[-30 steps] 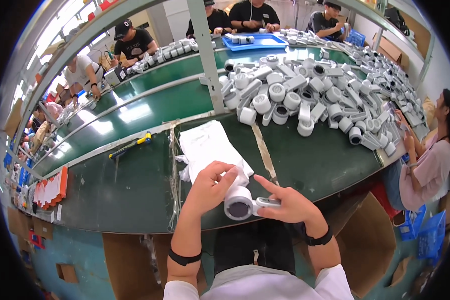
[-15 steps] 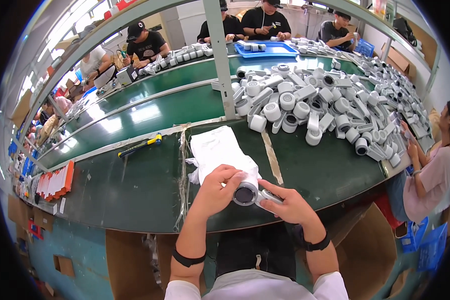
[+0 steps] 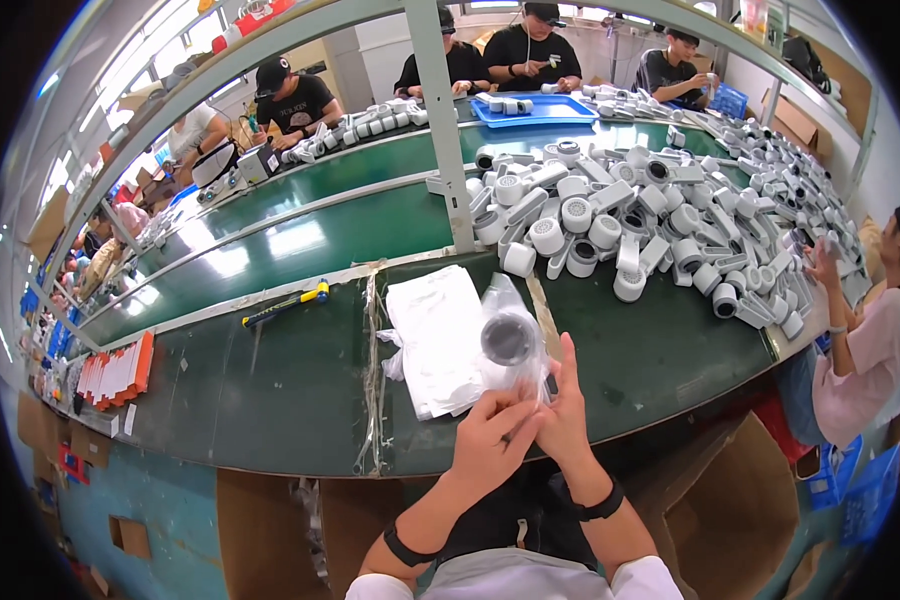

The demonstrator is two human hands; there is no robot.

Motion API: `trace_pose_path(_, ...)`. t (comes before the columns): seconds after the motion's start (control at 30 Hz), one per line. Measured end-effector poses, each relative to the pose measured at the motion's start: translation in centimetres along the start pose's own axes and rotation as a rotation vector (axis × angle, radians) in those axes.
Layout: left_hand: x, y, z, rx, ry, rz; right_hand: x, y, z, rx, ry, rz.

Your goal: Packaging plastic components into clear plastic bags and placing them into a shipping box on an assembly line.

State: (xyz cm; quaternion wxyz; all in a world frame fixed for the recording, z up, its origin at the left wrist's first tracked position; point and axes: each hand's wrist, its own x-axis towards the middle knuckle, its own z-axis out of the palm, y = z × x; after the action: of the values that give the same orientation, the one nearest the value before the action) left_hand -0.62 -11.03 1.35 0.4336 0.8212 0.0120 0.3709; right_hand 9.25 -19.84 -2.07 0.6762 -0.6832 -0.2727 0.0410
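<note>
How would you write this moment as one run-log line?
left hand: pinching clear plastic bag; right hand: against bag; round-headed device: inside bag; white plastic stack: left of device

The left fisheye camera, worn on the person's head, looks from high behind the near edge of the green counter [image 3: 270, 412] downward and forward, across it and beyond its far edge, with the left hand [image 3: 485, 444] and the right hand [image 3: 564, 425] quite near, below the middle of the view.
</note>
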Motion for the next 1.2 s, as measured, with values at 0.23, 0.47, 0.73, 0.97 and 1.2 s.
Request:
trace_pose_path(0.23,-1.5,-1.0,-3.4,-0.843,0.06,-0.393,0.4,-1.6,0.8,0.472,-0.031,0.235)
trace_pose_path(0.47,-0.9,-2.9,-0.7,-1.006,0.146,-0.736,-1.2,-4.0,4.5,0.525,0.021,0.172)
trace_pose_path(0.73,-0.3,-1.6,-4.9,-1.236,0.186,-0.757,-0.7,-3.5,3.2,-0.329,0.146,-0.346)
trace_pose_path(0.97,-1.2,-5.0,-10.9,-0.596,0.574,-0.662,-3.3,-2.6,2.3,-0.179,0.035,-0.394)
trace_pose_path(1.2,-10.0,-12.7,-28.6,0.311,0.755,-0.746,4.8,-1.4,-8.5,-0.634,0.074,-0.103)
